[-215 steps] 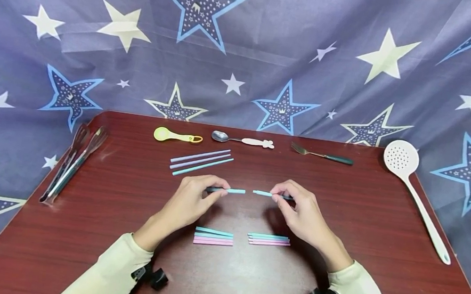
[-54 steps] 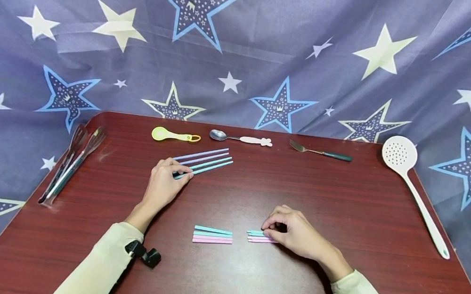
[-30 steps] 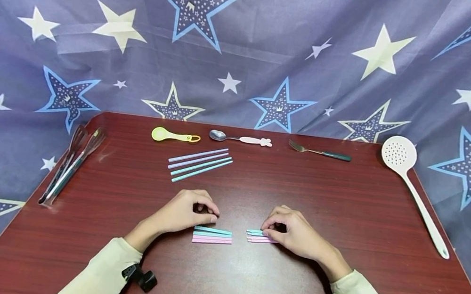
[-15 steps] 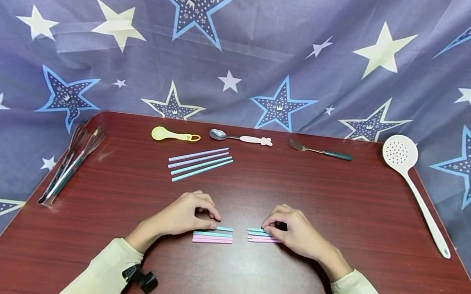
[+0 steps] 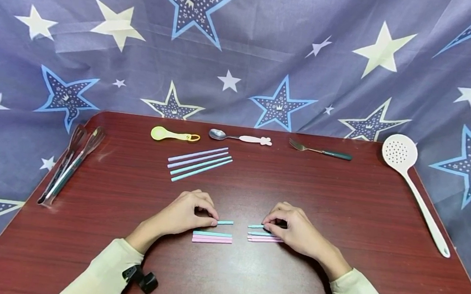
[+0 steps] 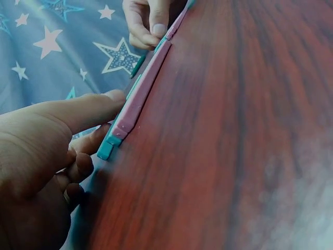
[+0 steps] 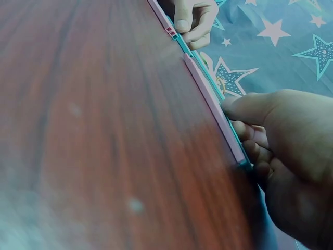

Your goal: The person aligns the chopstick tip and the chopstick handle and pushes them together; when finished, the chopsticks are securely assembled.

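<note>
In the head view, my left hand (image 5: 186,214) pinches a short teal chopstick half (image 5: 225,222) between thumb and fingers. Facing it across a gap, my right hand (image 5: 297,229) pinches another teal chopstick half (image 5: 255,226) with a narrower tip. Below the left hand lie one teal half (image 5: 212,234) and pink halves (image 5: 212,240), side by side. A matching teal half (image 5: 259,234) and pink halves (image 5: 259,239) lie partly hidden under the right hand. In both wrist views the pink and teal pieces overlap in line, so the held ones are hard to separate.
Behind the hands lie full-length chopsticks, two purple (image 5: 198,154) and two teal (image 5: 201,165). Along the back stand out a yellow measuring spoon (image 5: 173,135), a spoon (image 5: 240,138) and a fork (image 5: 320,150). A white skimmer (image 5: 416,193) lies right, whisk-like utensils (image 5: 72,164) left.
Earlier both hands held teal halves further back; a fourth full-length chopstick now lies there. The left hand came back to the left pile, and both hands have drawn teal halves away from the piles.
</note>
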Demonstrator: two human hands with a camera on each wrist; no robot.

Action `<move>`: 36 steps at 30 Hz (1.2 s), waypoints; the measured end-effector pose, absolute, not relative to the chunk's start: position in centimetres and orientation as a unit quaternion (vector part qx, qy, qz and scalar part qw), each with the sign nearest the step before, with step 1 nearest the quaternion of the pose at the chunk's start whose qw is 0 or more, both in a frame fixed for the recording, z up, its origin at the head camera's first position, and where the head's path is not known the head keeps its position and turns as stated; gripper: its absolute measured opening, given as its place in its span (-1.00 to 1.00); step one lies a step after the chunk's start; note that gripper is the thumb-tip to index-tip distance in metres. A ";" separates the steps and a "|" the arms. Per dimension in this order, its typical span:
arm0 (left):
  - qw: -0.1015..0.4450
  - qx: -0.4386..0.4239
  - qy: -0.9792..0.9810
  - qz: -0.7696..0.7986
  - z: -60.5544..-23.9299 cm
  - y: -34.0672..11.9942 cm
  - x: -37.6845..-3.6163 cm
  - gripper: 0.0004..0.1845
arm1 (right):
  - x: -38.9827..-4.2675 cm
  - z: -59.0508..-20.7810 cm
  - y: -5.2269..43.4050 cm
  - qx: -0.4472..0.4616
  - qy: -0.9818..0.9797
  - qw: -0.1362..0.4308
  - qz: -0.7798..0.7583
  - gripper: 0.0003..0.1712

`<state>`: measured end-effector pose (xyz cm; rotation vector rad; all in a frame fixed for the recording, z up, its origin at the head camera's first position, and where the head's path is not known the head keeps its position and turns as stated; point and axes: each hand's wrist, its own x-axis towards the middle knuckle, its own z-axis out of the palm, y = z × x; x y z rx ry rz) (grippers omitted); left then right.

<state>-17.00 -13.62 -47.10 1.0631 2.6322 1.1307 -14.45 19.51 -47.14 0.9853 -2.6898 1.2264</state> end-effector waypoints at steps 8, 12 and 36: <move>0.046 0.338 0.871 0.353 -46.8 -13.4 -16.9 -0.92 | -14.5 -47.4 19.5 0.325 -0.860 0.035 0.392 -0.87; 0.049 0.332 0.873 0.354 -46.6 -13.4 -16.7 -0.94 | -14.5 -47.4 19.5 0.324 -0.862 0.043 0.388 -0.87; -0.016 0.318 0.869 0.378 -43.1 -12.1 -17.3 -0.97 | -16.1 -44.0 19.6 0.325 -0.827 0.151 0.432 -0.73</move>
